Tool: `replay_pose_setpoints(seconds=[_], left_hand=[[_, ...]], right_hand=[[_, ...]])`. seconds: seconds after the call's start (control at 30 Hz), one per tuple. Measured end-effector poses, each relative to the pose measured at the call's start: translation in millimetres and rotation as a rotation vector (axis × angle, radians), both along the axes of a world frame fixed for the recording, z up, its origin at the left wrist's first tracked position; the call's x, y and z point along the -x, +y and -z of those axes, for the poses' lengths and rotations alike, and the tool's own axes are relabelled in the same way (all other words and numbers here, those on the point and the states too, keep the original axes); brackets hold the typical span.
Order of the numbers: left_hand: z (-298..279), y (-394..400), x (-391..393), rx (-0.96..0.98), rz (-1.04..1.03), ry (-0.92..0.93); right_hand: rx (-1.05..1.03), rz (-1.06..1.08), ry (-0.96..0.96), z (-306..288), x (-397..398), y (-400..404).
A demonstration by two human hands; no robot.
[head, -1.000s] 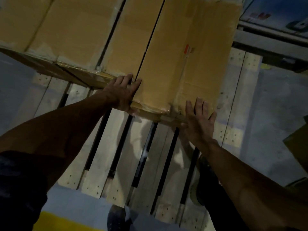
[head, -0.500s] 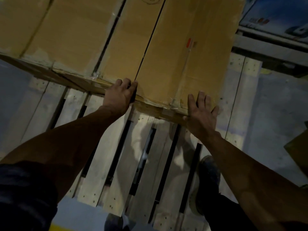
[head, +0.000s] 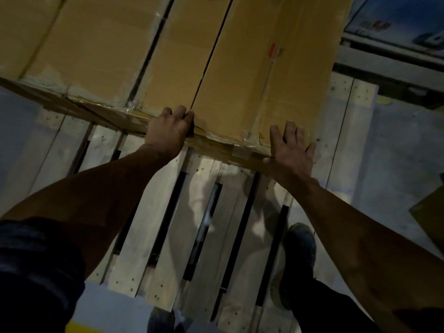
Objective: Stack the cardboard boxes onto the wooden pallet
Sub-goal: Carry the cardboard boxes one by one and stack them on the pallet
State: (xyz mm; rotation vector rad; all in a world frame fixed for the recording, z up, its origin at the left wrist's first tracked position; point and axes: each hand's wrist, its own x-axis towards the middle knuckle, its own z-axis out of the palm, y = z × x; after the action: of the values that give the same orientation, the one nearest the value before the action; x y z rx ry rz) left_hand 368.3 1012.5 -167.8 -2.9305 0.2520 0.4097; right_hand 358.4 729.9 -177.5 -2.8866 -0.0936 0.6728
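Left hand: the left hand (head: 169,131) sits on the near top edge of the cardboard box (head: 259,75), fingers curled over the edge beside the dark centre seam of the lid, gripping the rim; the thumb is out of sight under the edge.
Right hand: the right hand (head: 292,153) lies flat on the near right corner of the same box, fingers straight and spread on the lid, the heel of the palm over the edge and the thumb stretched along the front edge beside a strip of brown tape.
Arms: both forearms are bare and reach forward from the bottom corners; a dark sleeve (head: 36,272) covers the left upper arm.
Box in hand: its lid flaps meet in a dark seam running away from the camera; a small red mark (head: 272,49) sits on the right flap; clear tape wrinkles along the near edge.
Second box: another cardboard box (head: 79,44) stands just beside it on the left, the two sides close with a narrow dark gap between them.
Pallet: the wooden pallet (head: 153,227) lies under both boxes; its pale slats with dark gaps show bare between the boxes and the person.
Feet: a dark shoe (head: 298,258) rests on the pallet's near right slats; another shoe (head: 161,319) is partly seen at the bottom edge.
Floor: grey floor (head: 396,152) surrounds the pallet.
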Motion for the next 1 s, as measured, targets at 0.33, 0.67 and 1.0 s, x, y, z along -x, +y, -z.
replay_pose_setpoints(seconds=[0.33, 0.67, 1.0], left_hand=[[5, -3, -1, -0.053, 0.041, -0.041], [-10, -29, 45, 0.059, -0.258, 0.150], [-121, -25, 180, 0.159, -0.299, 0.234]], right_hand=[[0.033, -0.027, -0.001, 2, -10, -3], [0.034, -0.059, 0.105, -24, 10, -2], [-0.138, 0.137, 0.196, -151, 155, 23]])
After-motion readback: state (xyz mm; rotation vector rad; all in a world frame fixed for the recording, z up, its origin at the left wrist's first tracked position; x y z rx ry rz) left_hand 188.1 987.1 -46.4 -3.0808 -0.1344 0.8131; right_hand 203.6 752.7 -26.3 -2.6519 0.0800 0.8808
